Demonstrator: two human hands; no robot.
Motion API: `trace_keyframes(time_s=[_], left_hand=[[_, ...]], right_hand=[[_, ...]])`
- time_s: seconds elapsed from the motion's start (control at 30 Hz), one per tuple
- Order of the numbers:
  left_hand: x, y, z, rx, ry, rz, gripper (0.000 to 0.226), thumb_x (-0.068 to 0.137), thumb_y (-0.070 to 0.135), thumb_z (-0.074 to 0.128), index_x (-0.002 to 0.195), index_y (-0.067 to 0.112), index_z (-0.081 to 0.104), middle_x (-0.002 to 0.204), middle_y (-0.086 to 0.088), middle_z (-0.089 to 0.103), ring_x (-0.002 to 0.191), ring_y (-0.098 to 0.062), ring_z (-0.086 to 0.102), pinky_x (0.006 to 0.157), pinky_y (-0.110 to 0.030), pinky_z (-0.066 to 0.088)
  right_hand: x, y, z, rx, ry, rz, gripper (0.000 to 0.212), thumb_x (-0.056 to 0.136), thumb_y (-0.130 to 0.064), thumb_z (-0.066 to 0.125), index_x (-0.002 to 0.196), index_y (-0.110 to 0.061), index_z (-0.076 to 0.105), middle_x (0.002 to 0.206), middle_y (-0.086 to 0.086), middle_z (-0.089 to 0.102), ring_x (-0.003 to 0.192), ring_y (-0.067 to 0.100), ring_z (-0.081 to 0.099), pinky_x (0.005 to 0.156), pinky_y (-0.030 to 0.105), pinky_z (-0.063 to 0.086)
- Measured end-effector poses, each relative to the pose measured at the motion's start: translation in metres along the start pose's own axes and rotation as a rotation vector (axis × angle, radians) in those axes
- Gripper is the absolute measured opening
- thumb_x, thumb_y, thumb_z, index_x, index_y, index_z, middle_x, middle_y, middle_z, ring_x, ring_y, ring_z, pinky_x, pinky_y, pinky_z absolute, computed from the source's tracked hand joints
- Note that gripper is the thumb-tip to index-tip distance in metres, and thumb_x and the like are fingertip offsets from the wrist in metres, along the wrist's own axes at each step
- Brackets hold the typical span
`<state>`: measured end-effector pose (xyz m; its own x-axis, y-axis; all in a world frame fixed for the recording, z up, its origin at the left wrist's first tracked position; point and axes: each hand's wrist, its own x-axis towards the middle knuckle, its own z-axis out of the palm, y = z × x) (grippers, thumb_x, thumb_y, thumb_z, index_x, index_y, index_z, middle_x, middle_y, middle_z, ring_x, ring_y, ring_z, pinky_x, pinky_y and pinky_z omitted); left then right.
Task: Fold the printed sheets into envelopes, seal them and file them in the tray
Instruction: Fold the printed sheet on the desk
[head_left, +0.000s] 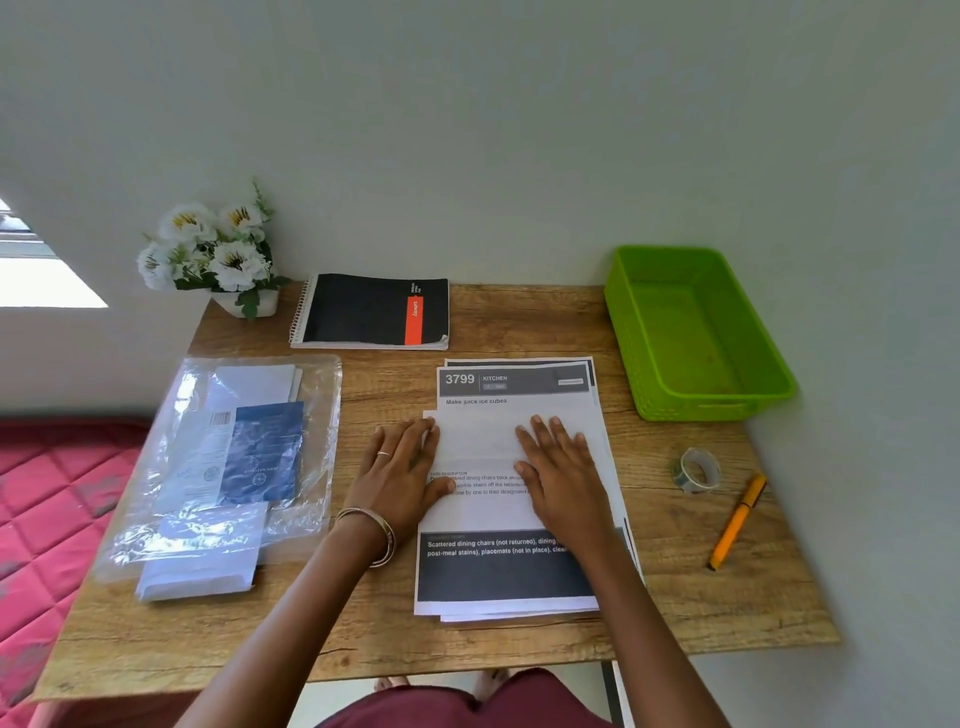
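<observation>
Left hand (402, 470): lies flat on the left edge of the folded-over flap of the top sheet, fingers straight and close together, thumb out on the printed text below the flap; a ring on one finger, bangles at the wrist.
Right hand (558, 467): lies flat on the right part of the same flap, fingers straight and slightly spread, pressing the paper down.
Top sheet (483, 519): on the pile at the middle of the table, its far part folded toward the near side so a blank white back shows; a dark printed band lies at its near end.
Printed sheets (514, 382): a loose stack under the top sheet, the far edges fanned out; the next one shows "3799 KITCHEN".
Envelopes (200, 564): white ones in a clear plastic bag (234, 457) on the left side of the table, the near ends sticking out of the bag.
Tray (693, 332): green, on the far right corner, well apart from the sheets.
Tape roll (697, 470): right of the sheets, standing on its edge.
Orange pen (737, 522): just beside the tape, nearer the right edge.
Notebook (374, 312): black spiral-bound, far middle.
Flower pot (218, 257): white flowers, far left corner.
Table (363, 639): wooden top against a pale wall.
</observation>
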<state>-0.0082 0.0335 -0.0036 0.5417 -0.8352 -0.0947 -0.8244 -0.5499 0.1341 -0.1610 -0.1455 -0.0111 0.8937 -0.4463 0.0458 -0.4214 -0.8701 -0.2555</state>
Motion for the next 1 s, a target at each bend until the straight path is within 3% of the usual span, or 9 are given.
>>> trace_keyframes(time_s=[0.1,0.2,0.27,0.37,0.6,0.77,0.83,0.9,1.0], left_hand=[[0.0,0.0,0.001,0.029,-0.016,-0.009,0.102,0.067,0.071,-0.029,0.148,0.019,0.003,0.156,0.0,0.008,0.143,-0.021,0.001,0.112,-0.04,-0.012],[0.0,0.002,-0.003,0.04,-0.034,-0.034,0.098,0.067,0.073,-0.021,0.148,0.024,0.002,0.156,0.005,0.006,0.143,-0.018,0.001,0.113,-0.048,-0.008],[0.001,0.004,-0.006,0.041,-0.044,-0.059,0.093,0.069,0.071,-0.012,0.148,0.024,0.005,0.155,0.007,0.007,0.143,-0.016,0.002,0.112,-0.054,-0.006],[0.0,0.008,-0.008,0.045,-0.066,-0.083,0.085,0.076,0.067,-0.006,0.148,0.023,0.003,0.156,0.007,0.003,0.143,-0.015,-0.001,0.11,-0.057,-0.007],[-0.003,0.013,-0.01,0.026,-0.096,-0.107,0.069,0.093,0.057,0.017,0.148,0.021,-0.003,0.156,0.008,-0.006,0.143,-0.016,-0.007,0.109,-0.06,-0.006],[-0.006,0.016,-0.009,0.023,-0.068,-0.112,0.066,0.094,0.056,0.017,0.148,0.024,-0.003,0.157,0.008,-0.005,0.144,-0.016,-0.007,0.109,-0.06,-0.003],[-0.009,0.019,-0.008,0.016,-0.039,-0.122,0.064,0.095,0.053,0.022,0.148,0.024,0.002,0.157,0.007,0.001,0.144,-0.018,-0.003,0.11,-0.058,-0.002],[-0.013,0.021,-0.007,-0.021,0.034,-0.094,0.059,0.095,0.047,0.034,0.146,0.021,0.022,0.154,0.002,0.02,0.143,-0.021,0.014,0.111,-0.056,0.006],[-0.02,0.025,-0.008,-0.113,0.21,0.018,0.04,0.087,0.038,0.044,0.115,0.016,0.062,0.127,-0.004,0.058,0.119,-0.029,0.052,0.101,-0.05,0.034]], right_hand=[[0.001,0.005,-0.007,-0.073,-0.017,0.147,0.09,0.088,-0.065,-0.007,0.146,-0.007,0.029,0.153,0.01,0.029,0.144,0.028,0.018,0.115,0.044,-0.001],[0.015,-0.015,-0.015,-0.135,-0.079,0.226,0.076,0.095,-0.056,0.018,0.147,-0.001,0.02,0.155,0.018,0.019,0.146,0.032,0.01,0.115,0.043,-0.007],[0.024,-0.037,-0.014,-0.069,-0.112,0.085,0.063,0.099,-0.04,0.035,0.149,-0.006,0.017,0.158,0.016,0.012,0.146,0.03,0.004,0.115,0.04,-0.007],[0.027,-0.057,-0.004,0.011,-0.191,-0.12,0.057,0.102,-0.034,0.033,0.151,-0.018,0.011,0.16,0.005,0.002,0.147,0.024,-0.007,0.114,0.036,-0.01],[0.004,-0.002,-0.013,-0.054,-0.096,0.21,0.061,0.1,-0.047,0.023,0.151,-0.017,0.01,0.159,0.0,0.007,0.147,0.022,-0.002,0.115,0.046,-0.007],[-0.004,0.011,-0.028,-0.032,-0.118,0.202,0.059,0.1,-0.04,0.033,0.149,-0.011,0.02,0.159,0.006,0.013,0.147,0.023,0.003,0.115,0.045,-0.009],[-0.014,0.008,-0.038,0.133,-0.072,0.158,0.056,0.097,-0.036,0.048,0.145,-0.011,0.033,0.155,0.007,0.027,0.145,0.022,0.016,0.117,0.041,0.001],[-0.031,-0.002,-0.051,0.329,-0.061,0.11,0.051,0.092,-0.029,0.058,0.139,-0.014,0.044,0.145,0.006,0.043,0.137,0.02,0.032,0.116,0.034,0.021],[-0.061,-0.017,-0.062,0.397,-0.094,-0.007,0.041,0.088,-0.021,0.065,0.127,-0.012,0.058,0.127,0.003,0.059,0.122,0.017,0.047,0.104,0.024,0.035]])
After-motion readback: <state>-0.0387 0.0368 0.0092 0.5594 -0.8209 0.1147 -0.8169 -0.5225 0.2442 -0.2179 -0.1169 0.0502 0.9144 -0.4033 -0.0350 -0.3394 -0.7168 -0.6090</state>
